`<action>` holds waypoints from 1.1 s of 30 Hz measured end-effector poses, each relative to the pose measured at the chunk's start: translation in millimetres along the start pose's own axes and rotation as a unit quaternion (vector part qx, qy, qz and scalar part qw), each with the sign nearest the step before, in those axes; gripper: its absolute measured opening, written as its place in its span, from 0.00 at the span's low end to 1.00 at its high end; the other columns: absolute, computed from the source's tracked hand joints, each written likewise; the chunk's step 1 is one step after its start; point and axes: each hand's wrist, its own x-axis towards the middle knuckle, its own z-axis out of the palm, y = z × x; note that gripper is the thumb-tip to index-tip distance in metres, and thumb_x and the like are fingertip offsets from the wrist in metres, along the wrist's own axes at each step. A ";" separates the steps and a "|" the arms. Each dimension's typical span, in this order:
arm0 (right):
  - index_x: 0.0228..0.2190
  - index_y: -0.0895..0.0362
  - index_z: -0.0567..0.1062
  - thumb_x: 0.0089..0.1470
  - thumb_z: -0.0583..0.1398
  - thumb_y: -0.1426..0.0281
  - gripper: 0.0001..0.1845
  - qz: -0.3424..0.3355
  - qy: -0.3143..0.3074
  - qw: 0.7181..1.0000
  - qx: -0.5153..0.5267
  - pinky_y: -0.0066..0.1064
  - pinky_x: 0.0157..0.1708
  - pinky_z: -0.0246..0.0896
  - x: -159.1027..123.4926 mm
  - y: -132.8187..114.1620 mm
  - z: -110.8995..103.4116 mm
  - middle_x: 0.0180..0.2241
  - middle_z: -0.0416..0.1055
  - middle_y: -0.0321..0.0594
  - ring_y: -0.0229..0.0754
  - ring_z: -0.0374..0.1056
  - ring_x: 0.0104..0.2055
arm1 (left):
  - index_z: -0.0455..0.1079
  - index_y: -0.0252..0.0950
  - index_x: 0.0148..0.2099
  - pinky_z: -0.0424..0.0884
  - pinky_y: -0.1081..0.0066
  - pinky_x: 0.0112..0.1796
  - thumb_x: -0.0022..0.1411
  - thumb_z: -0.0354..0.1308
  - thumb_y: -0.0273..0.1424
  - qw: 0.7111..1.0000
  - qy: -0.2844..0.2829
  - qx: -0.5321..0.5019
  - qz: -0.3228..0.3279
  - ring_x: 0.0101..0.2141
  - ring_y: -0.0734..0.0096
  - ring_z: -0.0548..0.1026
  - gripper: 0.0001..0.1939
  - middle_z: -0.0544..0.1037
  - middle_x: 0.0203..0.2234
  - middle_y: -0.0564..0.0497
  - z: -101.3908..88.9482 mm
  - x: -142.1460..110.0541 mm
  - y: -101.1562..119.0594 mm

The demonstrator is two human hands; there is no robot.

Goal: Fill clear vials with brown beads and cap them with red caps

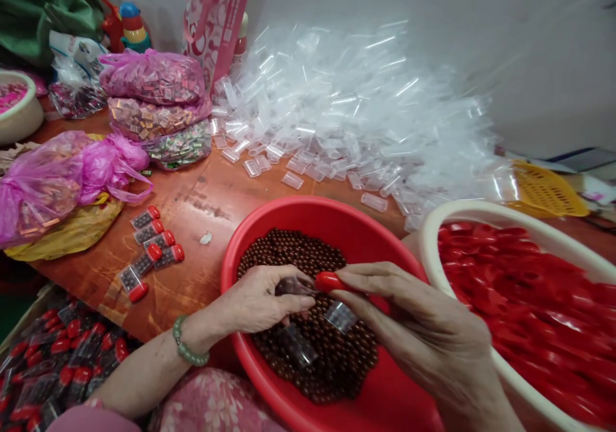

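Red cap (329, 282) is sitting in the right hand's (414, 316) pinching fingers, just beside the small clear box (292, 285) the left hand (269, 297) is holding above brown beads (332, 355).

Your left hand (262, 297) pinches a small clear plastic case (292, 285) over the round red plastic basin (317, 204) of glossy brown beads (308, 252), while your right hand (423, 329) holds a glossy red cap (330, 282) at its end; on the brown wooden worktop (187, 226) a heap of empty transparent cases (337, 98) lies beyond the basin, and a cream oval tub (430, 252) of red caps (539, 303) sits to your right
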 end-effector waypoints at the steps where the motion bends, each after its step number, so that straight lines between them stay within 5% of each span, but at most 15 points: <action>1: 0.38 0.53 0.76 0.52 0.64 0.78 0.12 -0.006 -0.003 1.000 -0.018 0.25 0.34 0.71 0.4 1.5 -3.3 0.35 0.74 0.37 0.36 0.72 0.34 | 0.70 0.32 0.40 0.62 0.77 0.24 0.59 0.57 0.28 1.000 -0.001 0.000 -0.004 0.20 0.82 0.64 0.07 0.68 0.22 0.58 -0.2 0.3 0.8; 12: 0.36 0.52 0.77 0.50 0.65 0.78 0.11 0.042 0.009 0.996 0.076 0.28 0.32 0.71 8.7 -4.4 7.2 0.34 0.75 0.37 0.38 0.73 0.35 | 0.71 0.31 0.40 0.61 0.78 0.23 0.58 0.58 0.27 0.999 -0.014 -0.034 0.002 0.20 0.84 0.63 0.07 0.67 0.21 0.59 -0.5 1.9 -0.8; 16: 0.35 0.51 0.77 0.51 0.64 0.76 0.10 0.103 0.063 0.986 0.112 0.28 0.34 0.71 11.2 -8.2 16.9 0.33 0.75 0.36 0.37 0.72 0.34 | 0.70 0.31 0.41 0.62 0.79 0.23 0.58 0.58 0.27 0.997 -0.027 -0.065 -0.016 0.19 0.84 0.66 0.08 0.69 0.21 0.58 -2.5 2.9 -1.2; 26: 0.34 0.53 0.77 0.51 0.64 0.76 0.08 0.131 0.078 0.977 0.149 0.25 0.32 0.69 11.1 -14.0 37.6 0.32 0.73 0.35 0.35 0.70 0.34 | 0.66 0.32 0.31 0.62 0.81 0.21 0.60 0.56 0.28 0.991 -0.089 -0.099 0.023 0.18 0.85 0.67 0.06 0.69 0.20 0.58 -5.5 2.2 -3.4; 33: 0.37 0.53 0.74 0.54 0.62 0.74 0.07 0.072 0.046 0.993 0.082 0.29 0.34 0.70 2.2 -5.0 33.8 0.35 0.73 0.39 0.39 0.71 0.36 | 0.64 0.33 0.32 0.64 0.77 0.23 0.55 0.61 0.45 0.987 -0.086 -0.137 0.009 0.18 0.82 0.68 0.19 0.69 0.20 0.58 -3.4 2.2 -11.9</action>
